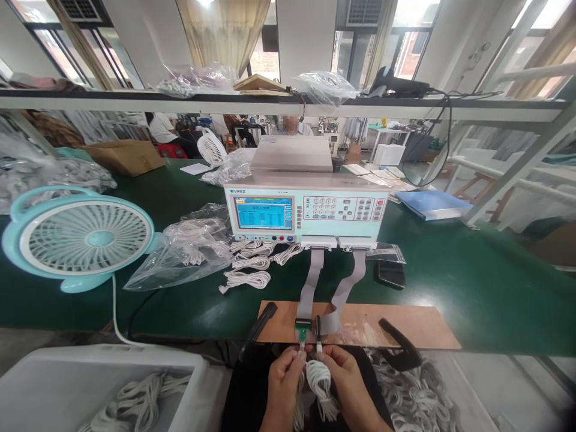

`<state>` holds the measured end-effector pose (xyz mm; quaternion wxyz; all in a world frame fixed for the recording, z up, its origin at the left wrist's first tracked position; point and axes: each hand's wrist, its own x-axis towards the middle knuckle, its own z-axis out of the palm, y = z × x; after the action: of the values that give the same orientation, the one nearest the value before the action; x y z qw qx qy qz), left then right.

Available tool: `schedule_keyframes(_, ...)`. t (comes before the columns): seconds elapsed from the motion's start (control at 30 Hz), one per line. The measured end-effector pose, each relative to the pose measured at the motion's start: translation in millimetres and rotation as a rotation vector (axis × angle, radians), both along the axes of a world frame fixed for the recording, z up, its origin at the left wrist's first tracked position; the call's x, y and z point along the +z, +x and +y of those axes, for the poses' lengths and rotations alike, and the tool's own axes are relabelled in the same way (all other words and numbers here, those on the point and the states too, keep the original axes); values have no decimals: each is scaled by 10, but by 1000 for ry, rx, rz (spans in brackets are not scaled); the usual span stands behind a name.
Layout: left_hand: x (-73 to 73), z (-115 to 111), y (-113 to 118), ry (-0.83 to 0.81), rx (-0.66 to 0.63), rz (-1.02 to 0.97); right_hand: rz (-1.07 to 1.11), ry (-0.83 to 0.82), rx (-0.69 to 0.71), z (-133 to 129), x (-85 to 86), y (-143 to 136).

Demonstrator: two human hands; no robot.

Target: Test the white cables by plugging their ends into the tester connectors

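Note:
My left hand [287, 373] pinches one end of a bundled white cable [318, 379], at the small green circuit board [303, 331]. Close beside it, my right hand [344, 375] grips the cable's other white connector [319, 347] at a black socket. Two grey ribbon cables [311, 282] run from the board and socket up to a tester [303, 207] with a lit blue screen. The coiled part of the cable hangs between my hands. Whether the connectors are fully seated cannot be made out.
A copper-coloured board [405, 324] lies at the table edge. Coiled white cables [247, 279], a plastic bag [184, 258], a light-blue fan [90, 237] and a phone [390, 273] surround the tester. White bin [193, 372] at lower left; cable pile [418, 393] at lower right.

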<state>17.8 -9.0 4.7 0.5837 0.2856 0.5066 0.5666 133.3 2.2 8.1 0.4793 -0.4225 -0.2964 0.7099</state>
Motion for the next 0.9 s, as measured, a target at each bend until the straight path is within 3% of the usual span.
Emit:
schedule_keyframes(0.33, -86, -17, 17, -13, -1, -20, -7, 24, 0, 17, -28, 1)
schedule_keyframes(0.63, 65, -4, 14, -21, -7, -60, -32, 10, -1, 12, -19, 14)
schedule_keyframes(0.9, -188, -41, 68, -21, 44, -42, 17, 11, 20, 14, -33, 12)
